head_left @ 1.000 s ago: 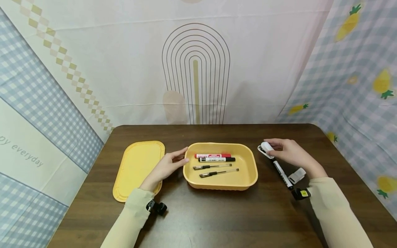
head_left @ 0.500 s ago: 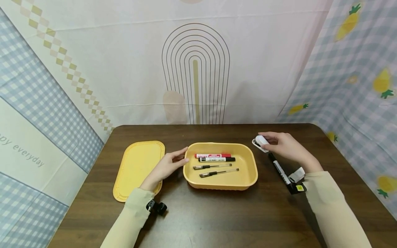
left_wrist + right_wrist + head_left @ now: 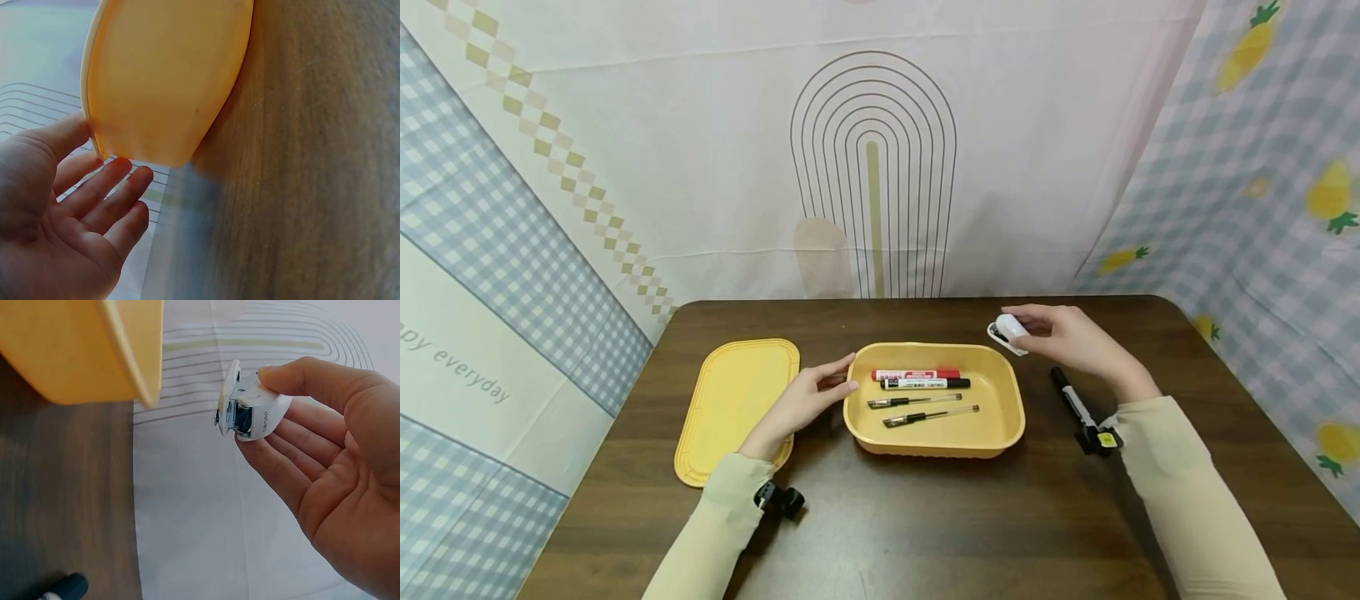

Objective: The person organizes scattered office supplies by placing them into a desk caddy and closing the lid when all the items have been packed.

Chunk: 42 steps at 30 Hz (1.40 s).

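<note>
In the head view, my right hand (image 3: 1063,335) pinches a small white mini stapler (image 3: 1012,327) above the table, close to the back right corner of a yellow plastic box (image 3: 865,442). The right wrist view shows the stapler (image 3: 262,419) between thumb and fingertips, its base plate tilted away from its body. My left hand (image 3: 801,408) holds the left rim of the box, thumb over the edge and fingers against the outer wall. Inside the box lie a red marker (image 3: 914,375), a black-and-white marker (image 3: 925,384) and two black pens (image 3: 931,415).
A yellow lid (image 3: 741,392) lies flat left of the box. On the right of the wooden table (image 3: 925,533) is another black-and-white marker (image 3: 1077,404), partly hidden by the right wrist camera (image 3: 1097,439). A patterned cloth (image 3: 1000,167) hangs behind the table.
My right hand has lifted the stapler and carried it left towards the box, away from the marker on the table. The left hand and the box have stayed in place.
</note>
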Tool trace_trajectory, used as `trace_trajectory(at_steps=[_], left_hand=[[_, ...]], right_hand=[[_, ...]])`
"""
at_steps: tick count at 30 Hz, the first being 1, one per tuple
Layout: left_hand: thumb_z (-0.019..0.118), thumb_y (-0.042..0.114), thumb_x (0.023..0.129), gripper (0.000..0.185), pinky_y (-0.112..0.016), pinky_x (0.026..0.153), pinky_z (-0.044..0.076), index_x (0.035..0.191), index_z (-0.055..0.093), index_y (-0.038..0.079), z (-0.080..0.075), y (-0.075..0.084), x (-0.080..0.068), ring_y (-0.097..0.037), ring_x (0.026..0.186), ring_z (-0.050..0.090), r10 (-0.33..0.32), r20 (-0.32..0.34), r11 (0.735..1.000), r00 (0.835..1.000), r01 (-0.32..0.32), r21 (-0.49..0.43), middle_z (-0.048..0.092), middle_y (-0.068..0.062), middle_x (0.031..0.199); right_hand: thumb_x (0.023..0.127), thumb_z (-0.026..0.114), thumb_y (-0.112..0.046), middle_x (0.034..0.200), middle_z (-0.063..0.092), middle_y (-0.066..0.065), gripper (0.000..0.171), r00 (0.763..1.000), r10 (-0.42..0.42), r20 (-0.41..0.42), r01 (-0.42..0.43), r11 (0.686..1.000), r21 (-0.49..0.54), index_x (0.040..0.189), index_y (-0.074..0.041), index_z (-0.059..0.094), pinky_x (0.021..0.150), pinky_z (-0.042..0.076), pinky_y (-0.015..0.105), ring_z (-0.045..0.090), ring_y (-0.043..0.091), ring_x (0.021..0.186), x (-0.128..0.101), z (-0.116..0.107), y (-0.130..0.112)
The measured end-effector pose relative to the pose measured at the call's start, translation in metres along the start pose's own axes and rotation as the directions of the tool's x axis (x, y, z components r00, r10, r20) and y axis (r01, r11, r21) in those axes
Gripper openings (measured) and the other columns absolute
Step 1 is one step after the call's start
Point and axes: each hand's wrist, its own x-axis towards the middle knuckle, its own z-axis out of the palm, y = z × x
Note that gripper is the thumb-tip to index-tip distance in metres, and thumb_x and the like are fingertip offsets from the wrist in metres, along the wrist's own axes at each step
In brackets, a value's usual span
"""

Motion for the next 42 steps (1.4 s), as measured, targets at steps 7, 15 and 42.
trace_trajectory(at_steps=[7, 15, 42], left_hand=[[0.068, 0.022, 0.099, 0.056, -0.040, 0.103, 0.049, 0.150, 0.049, 0.007, 0.000, -0.002, 0.001, -0.026, 0.123, 0.061, 0.022, 0.002, 0.999, 1.000, -0.022, -0.030, 0.058, -0.014, 0.142], [0.066, 0.018, 0.100, 0.057, -0.046, 0.104, 0.047, 0.150, 0.045, 0.002, 0.001, 0.004, -0.003, -0.032, 0.125, 0.059, 0.022, 0.003, 0.999, 1.000, -0.021, -0.026, 0.054, -0.019, 0.143], [0.068, 0.021, 0.099, 0.056, -0.036, 0.100, 0.051, 0.149, 0.049, 0.008, 0.000, -0.004, 0.000, -0.023, 0.120, 0.063, 0.019, -0.006, 0.999, 1.000, -0.020, -0.028, 0.058, -0.011, 0.142]], right_hand=[[0.097, 0.070, -0.027, 0.123, 0.069, 0.011, 0.049, 1.000, -0.029, 0.011, 0.029, 1.000, 0.004, 0.143, -0.013, 0.059, 0.080, 0.056, 0.037, 0.068, 0.022, 0.103, 0.014, 0.001, -0.012], [0.096, 0.072, -0.022, 0.126, 0.068, 0.012, 0.050, 0.997, -0.067, 0.029, 0.066, 0.997, 0.039, 0.143, -0.011, 0.059, 0.086, 0.056, 0.042, 0.067, 0.024, 0.107, 0.027, 0.005, -0.028], [0.093, 0.073, -0.016, 0.122, 0.070, 0.005, 0.048, 0.959, -0.211, 0.187, 0.212, 0.977, 0.019, 0.139, -0.010, 0.063, 0.086, 0.056, 0.038, 0.067, 0.018, 0.101, 0.060, 0.037, -0.070]])
